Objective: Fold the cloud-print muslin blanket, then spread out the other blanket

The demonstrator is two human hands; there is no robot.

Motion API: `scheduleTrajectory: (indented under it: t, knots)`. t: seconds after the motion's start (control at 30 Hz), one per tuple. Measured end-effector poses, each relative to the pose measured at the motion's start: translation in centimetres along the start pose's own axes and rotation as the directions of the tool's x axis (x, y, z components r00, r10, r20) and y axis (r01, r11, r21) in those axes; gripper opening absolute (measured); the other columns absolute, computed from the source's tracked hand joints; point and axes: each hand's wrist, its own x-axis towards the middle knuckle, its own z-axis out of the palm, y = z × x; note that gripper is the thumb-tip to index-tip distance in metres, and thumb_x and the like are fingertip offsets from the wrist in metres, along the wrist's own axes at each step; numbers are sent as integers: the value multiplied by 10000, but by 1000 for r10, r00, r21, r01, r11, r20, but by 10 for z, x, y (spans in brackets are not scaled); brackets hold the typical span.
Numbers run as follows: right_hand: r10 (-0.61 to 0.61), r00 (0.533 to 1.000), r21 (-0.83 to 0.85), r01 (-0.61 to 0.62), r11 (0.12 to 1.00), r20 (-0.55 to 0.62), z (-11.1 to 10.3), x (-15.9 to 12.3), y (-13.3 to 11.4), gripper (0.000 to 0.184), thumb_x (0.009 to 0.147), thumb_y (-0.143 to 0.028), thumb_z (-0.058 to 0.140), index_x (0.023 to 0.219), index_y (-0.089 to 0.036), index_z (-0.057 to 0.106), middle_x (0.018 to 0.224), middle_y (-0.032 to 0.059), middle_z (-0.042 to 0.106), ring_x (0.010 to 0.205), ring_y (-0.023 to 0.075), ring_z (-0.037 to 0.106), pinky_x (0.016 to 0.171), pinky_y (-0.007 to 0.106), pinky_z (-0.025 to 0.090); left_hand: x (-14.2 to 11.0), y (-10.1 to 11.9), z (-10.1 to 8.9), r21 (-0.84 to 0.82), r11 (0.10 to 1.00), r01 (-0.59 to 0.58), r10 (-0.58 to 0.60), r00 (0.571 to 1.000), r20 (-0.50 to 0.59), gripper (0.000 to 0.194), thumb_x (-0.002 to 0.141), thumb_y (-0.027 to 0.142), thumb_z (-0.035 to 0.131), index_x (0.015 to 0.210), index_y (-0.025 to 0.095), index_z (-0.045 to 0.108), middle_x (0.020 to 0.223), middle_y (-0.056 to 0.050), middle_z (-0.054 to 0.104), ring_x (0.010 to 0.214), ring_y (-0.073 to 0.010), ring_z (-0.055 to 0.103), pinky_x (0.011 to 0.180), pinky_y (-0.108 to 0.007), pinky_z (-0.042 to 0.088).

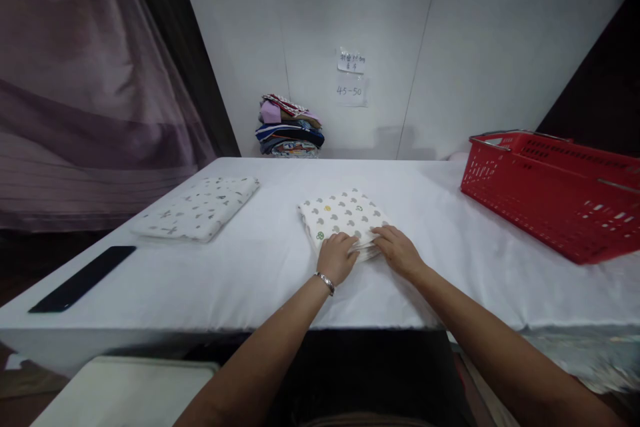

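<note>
A folded white cloth (341,213) printed with grey shapes and a few yellow and green ones lies on the white-covered table (260,293) in front of me. At its near edge my left hand (338,257), with a silver bracelet at the wrist, has the fingers closed on the layers. My right hand (399,250) grips the near right corner of the same cloth, thumb toward the edge. Several layers show between the two hands. Parts of the fingertips are hidden by the fabric.
A second folded patterned cloth (203,209) lies at the left, with a flat black strip (85,279) nearer me. A red basket (545,193) stands at the right. Several folded fabrics (290,130) are stacked by the wall, beside paper signs (351,90). A curtain (90,93) hangs left.
</note>
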Motion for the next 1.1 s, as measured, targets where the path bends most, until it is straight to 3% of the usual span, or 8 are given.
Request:
scheduleTrajectory:
  t: [0.3, 0.5, 0.63, 0.8, 0.9, 1.1]
  knots:
    - [-7, 1000, 56, 6, 998, 23, 0, 2, 2, 236, 850, -99, 433, 912, -188, 643, 981, 83, 632, 923, 206, 523, 755, 341, 451, 7, 13, -5, 151, 987, -49, 44, 998, 41, 212, 808, 237, 545, 1020, 229, 531, 1006, -45, 549, 968, -214, 468, 804, -355, 345]
    - [-13, 998, 8, 12, 1000, 58, 6, 1, 6, 205, 853, -99, 442, 931, -174, 616, 948, 67, 637, 867, 191, 529, 716, 302, 406, 11, 17, 1, 244, 962, -124, 106, 991, 86, 143, 860, 149, 407, 927, 189, 527, 938, -68, 558, 905, -213, 496, 739, -350, 363]
    - [6, 992, -59, 1, 998, 125, 7, 4, 6, 148, 857, -131, 465, 915, -173, 595, 809, 47, 621, 765, 183, 517, 660, 293, 355, 12, 16, 0, 240, 968, -77, 53, 993, 104, 154, 867, 145, 389, 900, 192, 532, 898, -51, 583, 872, -194, 522, 708, -318, 374]
    - [-18, 990, -98, 32, 995, 140, 5, 10, 11, 112, 852, -138, 483, 882, -187, 578, 792, 50, 606, 790, 187, 500, 644, 290, 302, 15, 12, -4, 154, 988, -14, 1, 997, 83, 141, 856, 188, 431, 961, 226, 518, 932, -25, 604, 891, -182, 539, 715, -297, 382]
    - [-20, 991, -104, 34, 994, 132, 5, 12, 14, 127, 845, -117, 475, 906, -181, 566, 787, 49, 608, 765, 181, 498, 635, 286, 292, 15, 9, -5, 137, 991, -12, -1, 995, 97, 174, 861, 206, 432, 1025, 232, 484, 935, -20, 610, 867, -183, 550, 696, -296, 385]
    - [4, 979, -109, 19, 994, 205, 4, 14, 16, 112, 838, -118, 462, 827, -186, 550, 702, 29, 573, 685, 161, 487, 603, 275, 269, 13, 5, -4, 186, 980, -75, 47, 987, 150, 148, 899, 192, 364, 961, 220, 495, 847, -35, 580, 822, -183, 546, 683, -300, 383]
